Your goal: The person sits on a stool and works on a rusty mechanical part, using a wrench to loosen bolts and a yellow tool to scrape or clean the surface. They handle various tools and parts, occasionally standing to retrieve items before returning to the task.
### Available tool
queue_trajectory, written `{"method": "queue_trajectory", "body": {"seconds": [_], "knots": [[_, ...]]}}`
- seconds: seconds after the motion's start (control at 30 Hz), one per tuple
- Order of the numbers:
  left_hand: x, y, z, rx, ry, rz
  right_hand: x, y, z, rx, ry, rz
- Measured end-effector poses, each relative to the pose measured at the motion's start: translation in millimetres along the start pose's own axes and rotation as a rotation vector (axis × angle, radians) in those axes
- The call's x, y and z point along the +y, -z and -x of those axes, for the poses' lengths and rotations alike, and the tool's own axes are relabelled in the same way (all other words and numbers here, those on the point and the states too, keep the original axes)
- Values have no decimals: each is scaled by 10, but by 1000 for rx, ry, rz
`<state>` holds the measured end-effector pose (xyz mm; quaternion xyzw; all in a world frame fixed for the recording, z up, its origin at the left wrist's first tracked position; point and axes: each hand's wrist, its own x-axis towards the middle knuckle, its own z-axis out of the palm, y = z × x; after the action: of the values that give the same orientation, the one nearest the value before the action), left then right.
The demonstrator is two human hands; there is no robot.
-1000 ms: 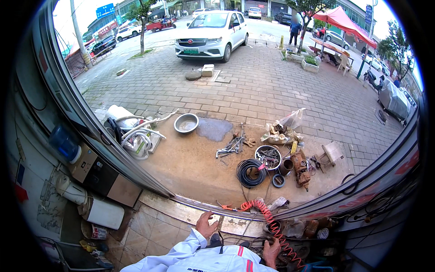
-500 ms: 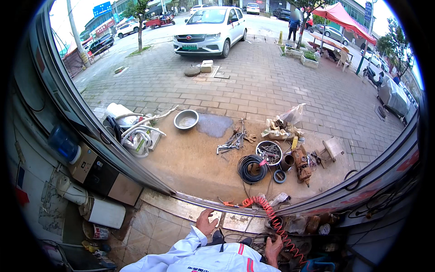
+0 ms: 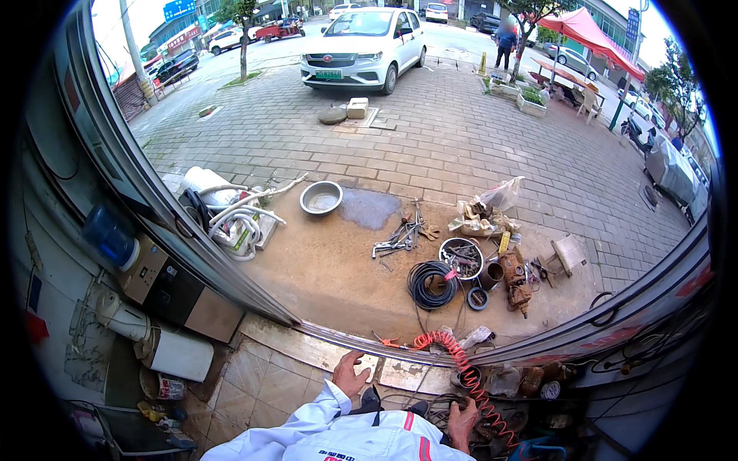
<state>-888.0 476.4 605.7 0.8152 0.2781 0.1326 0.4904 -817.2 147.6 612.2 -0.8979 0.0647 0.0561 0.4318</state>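
My left hand (image 3: 351, 375) hangs above the door sill (image 3: 338, 355), its fingers loosely spread and nothing in them. Lower on the right, my right hand (image 3: 463, 422) holds nothing visible, its fingers slightly bent and apart. Close beside it runs a coiled red air hose (image 3: 453, 350), seemingly behind the hand rather than in it. An orange-tipped air gun (image 3: 392, 343) lies at the sill by the hose's far end. Beyond the sill are a coil of black hose (image 3: 427, 286), a basin of metal parts (image 3: 461, 258) and a rusty machine part (image 3: 516, 284).
Wrenches (image 3: 400, 238) lie on the stained concrete, near a metal basin (image 3: 321, 198). White pipes (image 3: 242, 223) are heaped at the left. A wooden stool (image 3: 566, 253) stands right. A water dispenser (image 3: 177, 284) is inside the doorway; a white car (image 3: 361, 50) is parked beyond.
The view has shifted slightly, so the scene outside sits a little further right and lower. My hands stay in almost the same place and pose.
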Motion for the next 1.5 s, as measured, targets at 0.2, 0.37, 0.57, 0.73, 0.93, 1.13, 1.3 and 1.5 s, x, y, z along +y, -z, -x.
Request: {"method": "queue_trajectory", "body": {"seconds": [0.2, 0.37, 0.57, 0.73, 0.93, 1.13, 1.3, 1.5], "knots": [[-515, -43, -62, -39, 50, 38, 9, -111, -45, 10, 17, -114], [-146, 113, -114, -22, 141, 153, -229, 80, -131, -5, -97, -44], [-244, 99, -151, -113, 162, 137, -51, 174, 2, 87, -219, -72], [-167, -8, -294, -189, 172, 107, -14, 233, 0, 126, -256, -43], [-31, -349, -608, -206, 143, 79, 222, 269, -441, 125, -184, 58], [338, -528, -979, -227, 208, 39, 146, 198, -1097, 63, -287, -119], [579, -678, -1274, -187, 197, -11, -87, 169, -1589, 30, -181, -132], [803, -900, -1549, -212, 165, -31, -302, 234, -2036, 8, -185, -185]]}}
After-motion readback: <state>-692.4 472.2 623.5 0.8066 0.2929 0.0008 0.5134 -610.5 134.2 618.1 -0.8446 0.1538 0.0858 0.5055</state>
